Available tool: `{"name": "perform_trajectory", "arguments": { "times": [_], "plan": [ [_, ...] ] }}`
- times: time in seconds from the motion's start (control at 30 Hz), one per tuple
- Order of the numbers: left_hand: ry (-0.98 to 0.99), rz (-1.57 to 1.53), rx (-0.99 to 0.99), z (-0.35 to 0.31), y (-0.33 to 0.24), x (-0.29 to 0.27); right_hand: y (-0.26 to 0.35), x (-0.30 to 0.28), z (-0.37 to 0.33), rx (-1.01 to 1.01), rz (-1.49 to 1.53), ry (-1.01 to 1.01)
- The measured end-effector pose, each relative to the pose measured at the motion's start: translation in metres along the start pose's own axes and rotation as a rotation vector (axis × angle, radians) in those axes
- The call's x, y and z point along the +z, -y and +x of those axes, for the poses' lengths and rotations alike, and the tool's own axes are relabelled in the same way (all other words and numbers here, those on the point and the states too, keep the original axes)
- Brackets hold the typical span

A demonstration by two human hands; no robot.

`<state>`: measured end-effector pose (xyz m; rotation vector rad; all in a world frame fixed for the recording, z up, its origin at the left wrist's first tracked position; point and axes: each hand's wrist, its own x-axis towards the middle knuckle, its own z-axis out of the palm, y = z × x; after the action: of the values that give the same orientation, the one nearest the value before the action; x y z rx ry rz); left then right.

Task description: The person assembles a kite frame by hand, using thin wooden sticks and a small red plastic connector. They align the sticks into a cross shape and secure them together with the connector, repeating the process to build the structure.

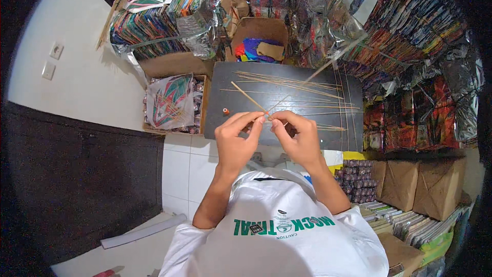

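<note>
My left hand [237, 137] and my right hand [298, 141] meet at the front of a dark tabletop [218, 77], fingertips almost touching. Both are closed in a pinch on thin bamboo sticks [248, 96] where these cross. One stick slants up to the left from my fingers, and a thinner one slants up to the right. What binds them, if anything, is too small to make out. Beyond my hands lie several loose bamboo sticks [312, 101], mostly crosswise. A small orange thread spool [226, 111] stands left of my left hand.
An open cardboard box [204, 103] with printed sheets stands left of the table. Another box [261, 26] behind it holds colourful material. Tall stacks of plastic-wrapped packs [410, 25] crowd the back and right. Brown cartons [438, 184] sit at lower right.
</note>
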<state>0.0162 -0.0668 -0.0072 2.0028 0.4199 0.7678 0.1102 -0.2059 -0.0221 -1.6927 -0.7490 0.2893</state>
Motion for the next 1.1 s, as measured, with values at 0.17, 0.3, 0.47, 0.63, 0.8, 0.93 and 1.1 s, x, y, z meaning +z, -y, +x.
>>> {"name": "perform_trajectory", "arguments": {
  "times": [0.17,0.3,0.47,0.63,0.8,0.93,1.1],
  "plan": [
    [-0.029,-0.048,-0.01,-0.004,-0.001,0.007,0.005,0.005,0.001,0.041,0.084,-0.026],
    [-0.031,-0.15,-0.125,-0.011,0.007,0.014,0.003,0.008,0.0,-0.019,-0.014,-0.062],
    [-0.066,-0.247,-0.175,-0.012,0.003,0.018,0.006,0.013,-0.002,-0.077,-0.08,-0.136],
    [-0.047,-0.265,-0.178,-0.009,-0.001,0.013,0.014,0.012,0.0,-0.065,-0.051,-0.113],
    [0.073,-0.243,-0.121,-0.003,0.012,-0.001,0.007,0.01,0.0,-0.034,-0.001,-0.062],
    [0.122,-0.152,-0.045,0.004,0.014,-0.012,0.01,0.001,0.001,0.018,0.027,-0.004],
    [0.209,-0.118,-0.043,0.008,0.017,-0.019,0.003,-0.001,0.003,0.006,0.065,0.002]
  ]
}}
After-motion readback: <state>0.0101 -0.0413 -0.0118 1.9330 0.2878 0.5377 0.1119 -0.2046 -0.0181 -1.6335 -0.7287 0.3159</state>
